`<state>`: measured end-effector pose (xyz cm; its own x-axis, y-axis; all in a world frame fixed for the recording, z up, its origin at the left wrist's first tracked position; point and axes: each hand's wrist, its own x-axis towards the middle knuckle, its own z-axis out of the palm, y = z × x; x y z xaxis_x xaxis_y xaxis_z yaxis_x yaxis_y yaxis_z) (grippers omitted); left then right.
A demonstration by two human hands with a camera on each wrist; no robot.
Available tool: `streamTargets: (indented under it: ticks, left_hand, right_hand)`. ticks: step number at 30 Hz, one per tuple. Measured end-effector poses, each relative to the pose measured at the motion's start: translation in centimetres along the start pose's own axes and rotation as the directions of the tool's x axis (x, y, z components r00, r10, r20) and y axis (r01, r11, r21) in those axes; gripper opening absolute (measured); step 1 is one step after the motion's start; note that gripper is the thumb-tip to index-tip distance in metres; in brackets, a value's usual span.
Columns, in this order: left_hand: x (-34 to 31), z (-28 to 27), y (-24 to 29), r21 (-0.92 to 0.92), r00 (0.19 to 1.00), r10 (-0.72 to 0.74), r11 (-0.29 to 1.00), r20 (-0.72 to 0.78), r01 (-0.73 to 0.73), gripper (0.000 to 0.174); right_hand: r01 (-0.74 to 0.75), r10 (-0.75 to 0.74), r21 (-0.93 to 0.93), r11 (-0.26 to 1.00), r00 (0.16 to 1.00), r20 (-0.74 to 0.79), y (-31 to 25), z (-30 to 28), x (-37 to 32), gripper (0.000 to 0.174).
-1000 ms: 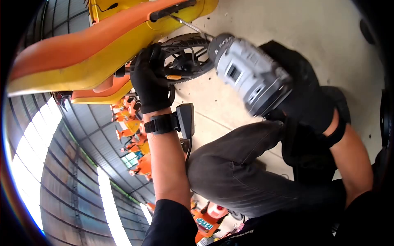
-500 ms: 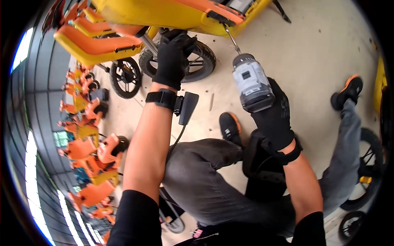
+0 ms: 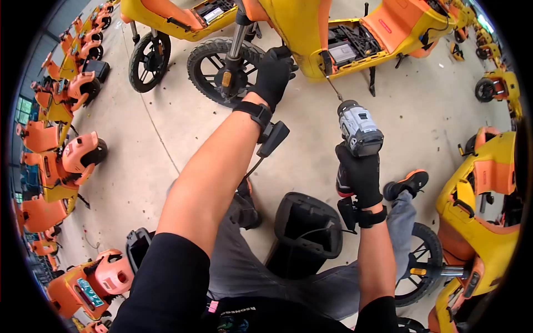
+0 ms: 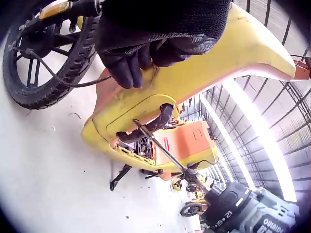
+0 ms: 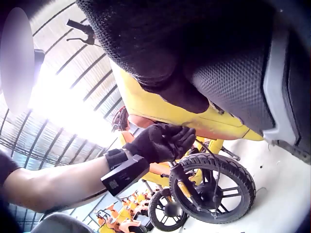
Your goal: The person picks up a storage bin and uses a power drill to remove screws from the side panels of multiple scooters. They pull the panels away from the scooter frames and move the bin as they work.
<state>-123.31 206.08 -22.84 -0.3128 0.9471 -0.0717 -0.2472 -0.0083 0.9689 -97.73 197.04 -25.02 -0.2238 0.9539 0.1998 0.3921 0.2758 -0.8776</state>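
My black-gloved right hand (image 3: 361,175) grips the handle of a grey power drill (image 3: 360,129), its glove filling the top of the right wrist view. The drill's long thin bit (image 4: 167,153) reaches a recess beside a dark curved bar (image 4: 159,121) on the yellow scooter body (image 4: 204,73). My gloved left hand (image 3: 273,72) is beside the front panel, above the front wheel (image 3: 214,69). Its fingers (image 4: 127,72) are loosely curled against the yellow surface, with nothing seen held in them; the right wrist view also shows this hand (image 5: 158,143).
An open black bin (image 3: 283,208) stands between the legs. Orange and yellow scooters line the left side, and another scooter (image 3: 472,222) is close on the right. The scooter's kickstand (image 3: 372,82) reaches the pale floor (image 3: 150,161). A cable trails from the left wrist.
The head view has swung, bringing the scooter's open footboard and the bin into view. The drill's bit remains at the scooter body; my left hand remains near the front wheel.
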Motion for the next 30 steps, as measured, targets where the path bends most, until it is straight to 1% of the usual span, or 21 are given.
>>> streamTargets:
  ticks: [1, 2, 3, 5, 6, 7, 9, 10, 11, 12, 13, 14, 15, 16, 17, 18, 20, 22, 25, 28, 30]
  left_hand:
    - [0.1, 0.2, -0.3, 0.014, 0.999, 0.016, 1.000, -0.032, -0.016, 0.031]
    - [0.2, 0.1, -0.6, 0.001, 0.999, 0.030, 1.000, -0.015, -0.030, 0.032]
    - [0.5, 0.0, -1.0, -0.020, 0.999, 0.031, 0.999, -0.021, -0.031, 0.032]
    - [0.9, -0.3, -1.7, 0.067, 0.995, 0.101, 0.993, -0.017, -0.100, 0.032]
    - [1.0, -0.4, -2.0, 0.047, 0.995, 0.092, 0.995, -0.032, -0.090, 0.032]
    - [1.1, -0.3, -2.3, 0.079, 0.991, 0.118, 0.990, -0.062, -0.113, 0.031]
    - [1.7, 0.2, -2.3, 0.155, 0.976, 0.188, 0.973, -0.109, -0.170, 0.028]
    - [1.4, 0.5, -2.3, 0.158, 0.969, 0.210, 0.969, -0.134, -0.188, 0.027]
    - [1.2, 0.4, -2.3, 0.151, 0.969, 0.203, 0.972, -0.141, -0.181, 0.027]
    - [1.0, 0.3, -2.3, 0.115, 0.977, 0.177, 0.980, -0.118, -0.164, 0.027]
    - [1.3, 0.2, -2.4, 0.079, 0.983, 0.157, 0.985, -0.091, -0.150, 0.027]
    - [1.8, 0.1, -2.7, 0.117, 0.979, 0.175, 0.980, -0.106, -0.163, 0.026]
    - [2.2, 0.1, -3.0, 0.114, 0.978, 0.179, 0.979, -0.103, -0.168, 0.026]
    - [2.3, 0.0, -3.0, 0.121, 0.976, 0.192, 0.976, -0.104, -0.180, 0.025]
    - [2.2, 0.0, -3.1, 0.127, 0.973, 0.202, 0.974, -0.108, -0.188, 0.024]
    - [2.1, 0.1, -3.3, 0.122, 0.974, 0.197, 0.975, -0.111, -0.183, 0.024]
    - [2.1, 0.3, -3.1, 0.045, 0.978, 0.165, 0.986, -0.130, -0.160, 0.023]
    - [2.1, 0.2, -3.0, 0.047, 0.977, 0.164, 0.986, -0.136, -0.159, 0.023]
    - [2.0, 0.3, -3.0, 0.039, 0.978, 0.157, 0.987, -0.134, -0.153, 0.023]
    - [2.0, 0.3, -2.7, 0.019, 0.979, 0.146, 0.989, -0.140, -0.145, 0.023]
    - [2.0, 0.4, -2.6, 0.008, 0.980, 0.139, 0.990, -0.145, -0.140, 0.022]
  right_hand:
    - [0.004, -0.002, 0.068, 0.998, 1.000, -0.029, -0.2, 0.0, 0.2, 0.026]
    - [-0.035, 0.035, 0.086, 0.996, 0.999, -0.004, -0.8, -0.3, 0.3, 0.024]
    - [-0.030, 0.030, 0.067, 0.997, 1.000, 0.005, -1.2, -0.5, 0.4, 0.024]
    - [-0.038, 0.040, -0.065, 0.997, 0.999, 0.029, -1.5, -0.8, 0.3, 0.022]
    - [0.122, -0.114, -0.143, 0.982, 0.991, 0.066, -0.6, -1.0, 0.2, 0.022]
    - [0.123, -0.110, -0.159, 0.980, 0.990, 0.088, -1.1, -0.9, 0.1, 0.022]
    - [-0.052, 0.053, 0.020, 0.998, 0.999, -0.013, -2.4, -0.4, 0.2, 0.021]
    - [-0.051, 0.051, 0.010, 0.999, 0.999, -0.004, -2.5, -0.4, 0.3, 0.021]
    - [-0.084, 0.084, -0.002, 0.996, 0.996, 0.008, -2.3, -0.5, 0.4, 0.021]
    - [-0.121, 0.121, -0.013, 0.993, 0.992, 0.020, -2.2, -0.6, 0.3, 0.021]
    - [-0.125, 0.125, -0.017, 0.992, 0.992, 0.023, -2.1, -0.7, 0.2, 0.021]
    - [-0.145, 0.144, 0.026, 0.989, 0.988, 0.052, -2.0, -0.7, 0.4, 0.024]
    - [-0.164, 0.159, 0.067, 0.984, 0.984, 0.080, -1.9, -0.8, 0.6, 0.029]
    - [-0.126, 0.120, 0.082, 0.989, 0.990, 0.076, -2.1, -0.7, 0.5, 0.028]
    - [-0.128, 0.122, 0.077, 0.989, 0.989, 0.078, -2.1, -0.7, 0.5, 0.028]
    - [-0.118, 0.115, 0.037, 0.992, 0.990, 0.080, -2.0, -0.7, 0.3, 0.028]
    - [-0.107, 0.107, -0.006, 0.994, 0.990, 0.087, -1.9, -0.6, 0.4, 0.028]
    - [-0.088, 0.088, -0.009, 0.996, 0.993, 0.081, -1.9, -0.6, 0.3, 0.027]
    - [-0.086, 0.091, -0.055, 0.995, 0.991, 0.098, -2.0, -0.9, 0.8, 0.027]
    - [-0.112, 0.113, -0.012, 0.994, 0.986, 0.126, -1.8, -1.2, 1.3, 0.027]
    - [-0.110, 0.114, -0.032, 0.993, 0.986, 0.126, -1.8, -1.5, 1.8, 0.027]
